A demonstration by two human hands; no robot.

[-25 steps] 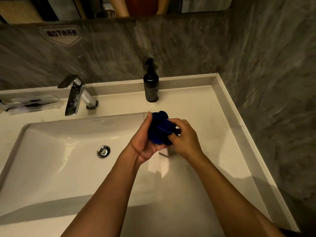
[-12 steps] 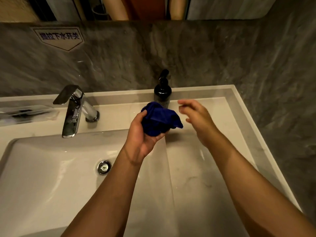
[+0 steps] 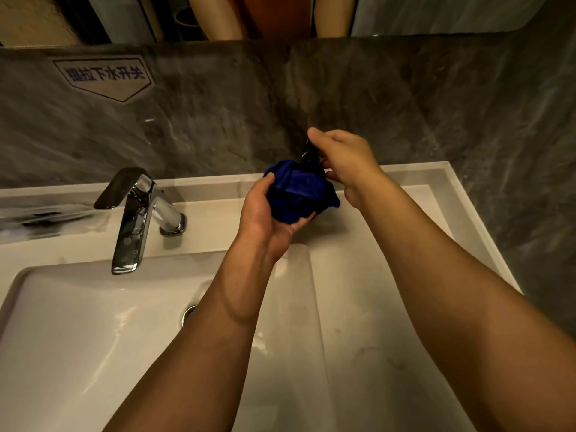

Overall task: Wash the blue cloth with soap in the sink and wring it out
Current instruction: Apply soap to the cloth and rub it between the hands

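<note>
My left hand [image 3: 265,216] cups the bunched blue cloth [image 3: 296,194], holding it above the counter at the sink's back right corner. The cloth sits right in front of the dark soap pump bottle [image 3: 309,154], which is mostly hidden behind the cloth and my right hand. Only the bottle's black pump neck shows. My right hand [image 3: 346,157] is over the pump head, thumb on top and fingers curled round below it. The white sink basin [image 3: 78,338] lies below and to the left.
A chrome faucet [image 3: 134,219] stands at the back left of the basin, with the drain [image 3: 189,313] partly hidden by my left forearm. A clear plastic packet [image 3: 37,216] lies on the far-left ledge. Grey marble walls enclose the back and right sides.
My left hand carried the cloth up and back to the soap bottle. My right hand let go of the cloth, reached forward and closed over the pump head.
</note>
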